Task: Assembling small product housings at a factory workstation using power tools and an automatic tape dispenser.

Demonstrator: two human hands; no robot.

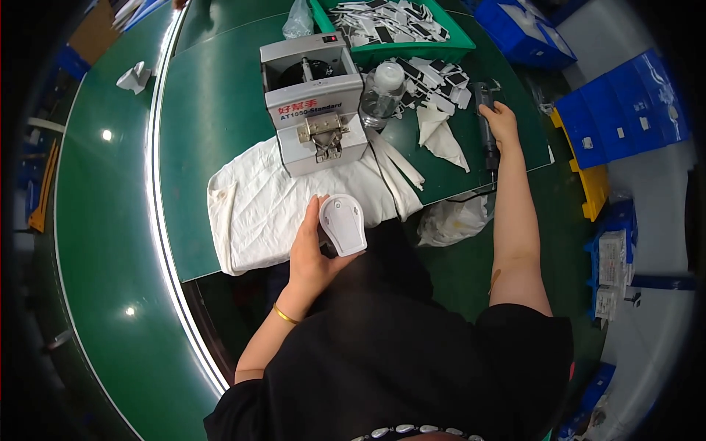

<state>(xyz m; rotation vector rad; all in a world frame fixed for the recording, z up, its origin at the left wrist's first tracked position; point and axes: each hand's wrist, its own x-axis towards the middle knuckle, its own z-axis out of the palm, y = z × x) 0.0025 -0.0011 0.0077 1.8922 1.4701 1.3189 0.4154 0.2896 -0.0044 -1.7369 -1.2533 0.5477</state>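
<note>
My left hand holds a white plastic housing, rounded at the top and narrower below, its hollow side turned up, over the near edge of the bench. The fingers wrap its left side and the thumb lies along its bottom. Out to the right, my right hand is closed round a dark, slim electric screwdriver that lies lengthwise on the green bench, its tip toward me. A grey screw feeder with a lit red switch stands on a white cloth, beyond my left hand.
Beside the feeder is a clear plastic bottle. Several white-and-black parts lie in a pile behind it, more in a green bin. A folded cloth lies near the screwdriver. Blue bins line the right; a conveyor runs left.
</note>
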